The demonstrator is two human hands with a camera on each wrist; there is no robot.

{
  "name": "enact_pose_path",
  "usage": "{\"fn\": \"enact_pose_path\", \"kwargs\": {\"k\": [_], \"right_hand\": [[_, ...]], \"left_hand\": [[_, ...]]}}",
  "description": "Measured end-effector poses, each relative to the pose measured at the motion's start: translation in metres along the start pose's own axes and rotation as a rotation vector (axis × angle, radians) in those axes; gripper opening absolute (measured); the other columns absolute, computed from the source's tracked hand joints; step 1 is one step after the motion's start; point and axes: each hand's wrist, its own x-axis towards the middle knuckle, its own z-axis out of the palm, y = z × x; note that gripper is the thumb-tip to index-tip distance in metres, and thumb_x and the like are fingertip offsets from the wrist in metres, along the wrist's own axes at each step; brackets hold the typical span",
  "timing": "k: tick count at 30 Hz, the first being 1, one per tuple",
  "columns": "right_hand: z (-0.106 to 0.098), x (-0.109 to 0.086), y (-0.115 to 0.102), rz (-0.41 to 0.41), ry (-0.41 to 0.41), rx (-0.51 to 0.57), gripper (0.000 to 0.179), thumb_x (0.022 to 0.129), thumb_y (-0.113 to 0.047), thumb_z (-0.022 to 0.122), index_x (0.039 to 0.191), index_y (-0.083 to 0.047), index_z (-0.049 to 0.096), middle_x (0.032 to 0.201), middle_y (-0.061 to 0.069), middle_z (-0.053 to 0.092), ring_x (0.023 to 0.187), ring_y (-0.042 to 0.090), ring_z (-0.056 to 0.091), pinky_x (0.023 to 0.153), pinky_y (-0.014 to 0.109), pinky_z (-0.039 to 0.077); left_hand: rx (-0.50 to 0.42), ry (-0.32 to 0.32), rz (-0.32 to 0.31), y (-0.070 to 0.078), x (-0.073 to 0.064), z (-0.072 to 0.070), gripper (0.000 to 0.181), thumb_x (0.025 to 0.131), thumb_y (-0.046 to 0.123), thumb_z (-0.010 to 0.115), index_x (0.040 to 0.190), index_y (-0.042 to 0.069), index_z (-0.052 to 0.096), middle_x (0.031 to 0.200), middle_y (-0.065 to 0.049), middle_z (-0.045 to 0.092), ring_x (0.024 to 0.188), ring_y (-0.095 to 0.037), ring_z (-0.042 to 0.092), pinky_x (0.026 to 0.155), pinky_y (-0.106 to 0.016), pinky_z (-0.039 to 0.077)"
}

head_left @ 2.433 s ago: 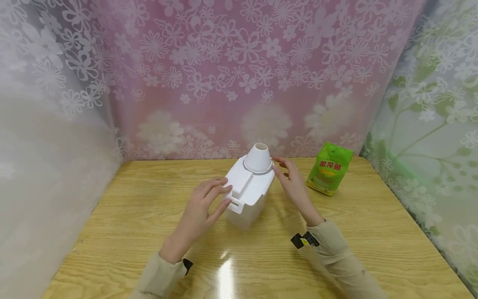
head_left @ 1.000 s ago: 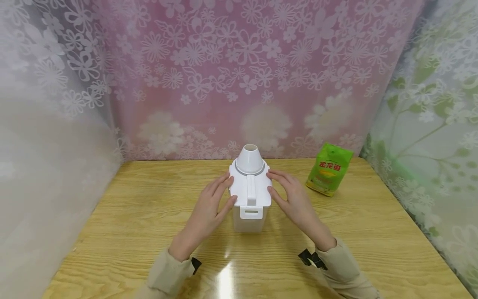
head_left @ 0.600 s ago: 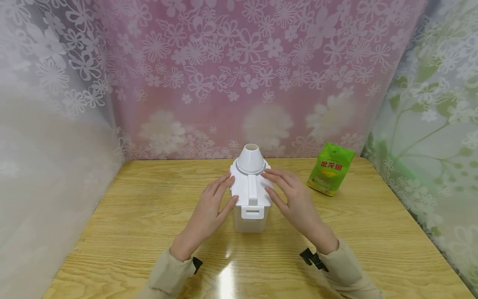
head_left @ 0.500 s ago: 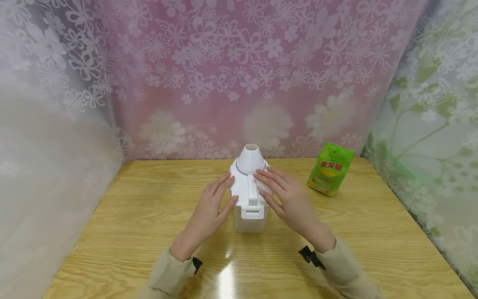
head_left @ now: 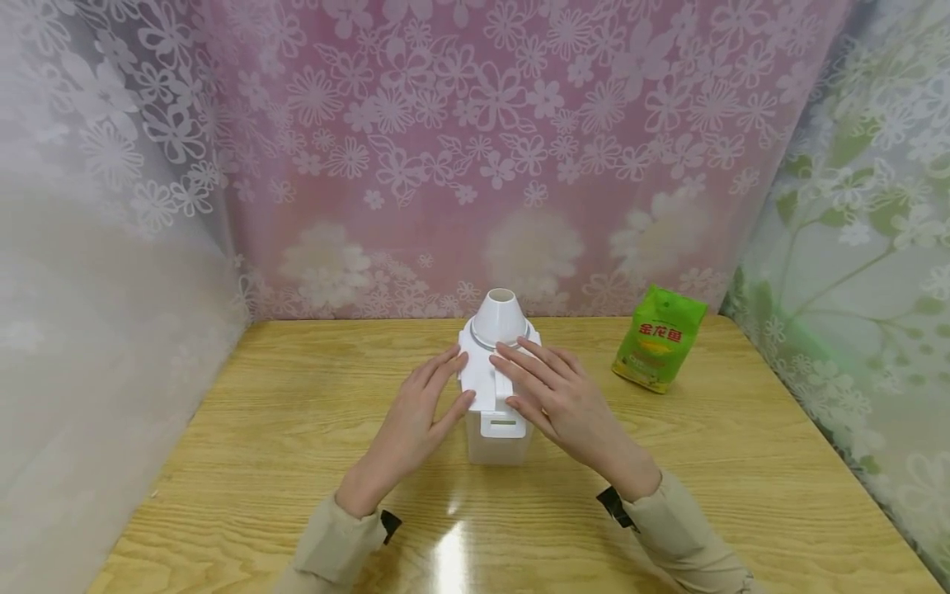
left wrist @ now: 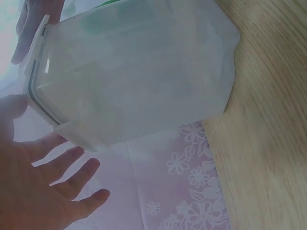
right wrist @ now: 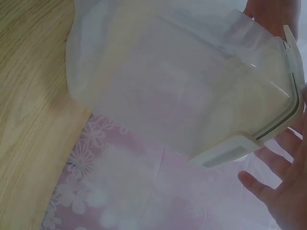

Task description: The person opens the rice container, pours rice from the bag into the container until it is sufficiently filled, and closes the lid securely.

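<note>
Box [head_left: 497, 450] is smack between loosely spread fingers [left wrist: 82, 179]: left hand [head_left: 406, 422] touching the lid [head_left: 477, 384], right hand [head_left: 575, 412] over it, neither gripping.

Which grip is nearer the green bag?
Right. The right grip is left of the green bag and nearer the camera, apart from it; the left grip is farther left, across the white container.

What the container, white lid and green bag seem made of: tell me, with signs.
Container: probably smooth, frosted plastic; blurred shapes show through its walls. White lid: likely rigid plastic, opaque, slightly glossy; its edges look crisply moulded. Green bag: seemingly printed plastic film, perhaps laminated; its flattened top suggests flexible packaging.
</note>
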Motion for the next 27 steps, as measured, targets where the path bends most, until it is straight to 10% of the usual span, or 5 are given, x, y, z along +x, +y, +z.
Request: {"fn": "enact_pose_path", "kwargs": {"k": [12,21,27], "right_hand": [[0.001,-0.001,0.0,0.008,0.006,0.022,0.053,0.11,-0.047,0.032,0.149,-0.017,0.052,0.153,0.003,0.05,0.14,0.029,0.046,0.104,0.049,0.043],[0.001,-0.002,0.001,0.012,0.001,0.031,0.054,0.11,-0.046,0.032,0.149,-0.016,0.052,0.154,0.005,0.049,0.139,0.03,0.046,0.109,0.047,0.039],[0.002,-0.003,0.0,0.011,-0.001,0.025,0.054,0.11,-0.047,0.032,0.15,-0.017,0.052,0.154,0.004,0.048,0.138,0.031,0.047,0.111,0.047,0.038]], "left_hand": [[-0.173,-0.052,-0.178,-0.007,0.011,-0.021,0.045,0.106,0.035,0.052,0.143,0.01,0.056,0.143,-0.009,0.059,0.132,-0.03,0.055,0.107,-0.053,0.045],[-0.705,-0.227,-0.471,-0.019,0.023,-0.024,0.051,0.108,0.03,0.05,0.152,0.005,0.042,0.143,-0.018,0.054,0.128,-0.036,0.057,0.105,-0.051,0.048],[-0.893,-0.277,-0.599,-0.026,0.029,-0.02,0.054,0.108,0.03,0.048,0.153,0.002,0.038,0.147,-0.021,0.049,0.129,-0.037,0.056,0.104,-0.046,0.05]]}}
